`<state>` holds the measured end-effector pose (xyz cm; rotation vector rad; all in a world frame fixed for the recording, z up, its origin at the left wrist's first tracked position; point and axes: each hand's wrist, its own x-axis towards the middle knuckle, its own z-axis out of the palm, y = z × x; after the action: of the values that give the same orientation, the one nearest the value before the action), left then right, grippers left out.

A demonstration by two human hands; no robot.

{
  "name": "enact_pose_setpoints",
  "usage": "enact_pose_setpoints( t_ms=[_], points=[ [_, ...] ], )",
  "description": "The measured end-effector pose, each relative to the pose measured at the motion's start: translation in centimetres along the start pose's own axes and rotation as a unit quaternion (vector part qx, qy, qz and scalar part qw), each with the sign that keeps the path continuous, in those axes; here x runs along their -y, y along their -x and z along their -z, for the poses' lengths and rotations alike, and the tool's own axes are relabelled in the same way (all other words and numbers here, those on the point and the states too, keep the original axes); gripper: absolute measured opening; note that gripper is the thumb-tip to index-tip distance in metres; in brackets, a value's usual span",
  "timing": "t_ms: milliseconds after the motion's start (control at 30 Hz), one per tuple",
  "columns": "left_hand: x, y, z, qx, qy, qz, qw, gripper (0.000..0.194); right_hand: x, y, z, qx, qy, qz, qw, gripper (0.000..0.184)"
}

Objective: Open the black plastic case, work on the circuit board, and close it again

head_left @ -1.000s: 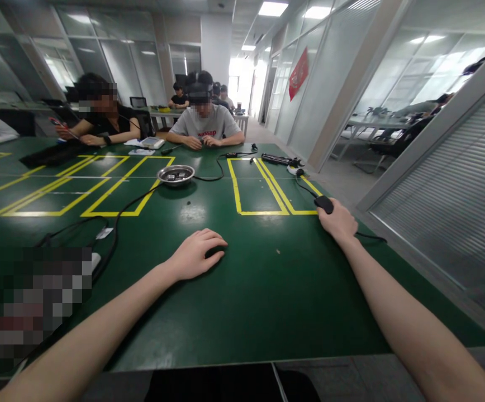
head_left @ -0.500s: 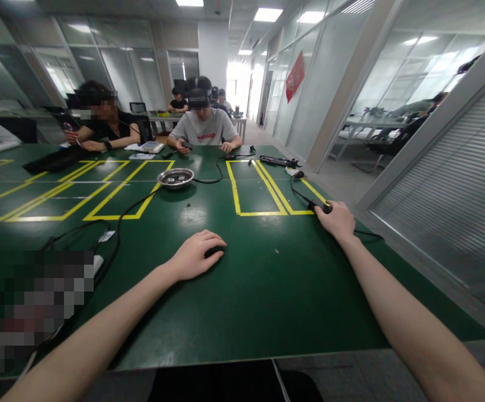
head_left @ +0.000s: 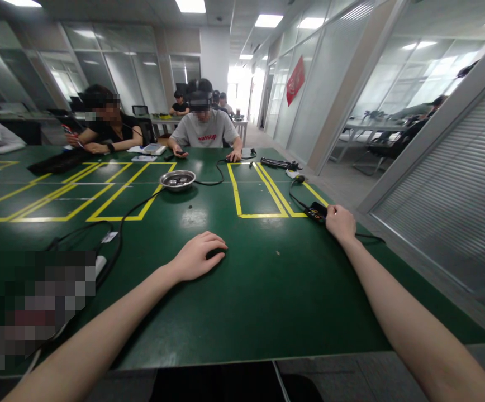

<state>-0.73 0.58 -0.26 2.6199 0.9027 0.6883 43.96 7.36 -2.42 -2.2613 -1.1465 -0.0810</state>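
Black device (head_left: 316,213) touches the right hand (head_left: 342,223) at its curled fingers (head_left: 332,211); clamping is unclear.

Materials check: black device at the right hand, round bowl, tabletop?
Black device at the right hand: probably plastic, judging by its smooth dark casing; too small to confirm.
Bowl: looks like polished metal, perhaps stainless steel; silvery with a bright rim.
Tabletop: smooth, semi-gloss green with blurred light reflections; paint, laminate or mat, can't tell.

"wassup" (red letters); on grey T-shirt (head_left: 190,127); red wall sign (head_left: 295,81): characters unreadable
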Motion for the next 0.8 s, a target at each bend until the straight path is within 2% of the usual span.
enact_pose_setpoints(
  t_ms=[233, 400, 600, 800],
  points=[
    [0.2, 0.0, -0.3, -0.007, -0.003, -0.016, 1.000, 0.017, 0.0, 0.3, 0.1, -0.024, -0.036, 0.039, 0.998, 0.042],
    [0.1, 0.0, -0.2, -0.010, 0.003, -0.024, 1.000, 0.018, -0.3, 0.3, 0.0, -0.060, -0.018, 0.100, 0.993, 0.032],
    [0.0, 0.0, -0.2, -0.009, 0.001, -0.022, 1.000, 0.018, -0.1, 0.2, 0.7, 0.000, 0.055, 0.112, 0.992, 0.034],
    [0.0, 0.0, -0.2, -0.008, 0.009, -0.026, 1.000, 0.019, 0.4, 0.3, 1.1, 0.019, 0.083, 0.117, 0.990, 0.044]
  ],
)
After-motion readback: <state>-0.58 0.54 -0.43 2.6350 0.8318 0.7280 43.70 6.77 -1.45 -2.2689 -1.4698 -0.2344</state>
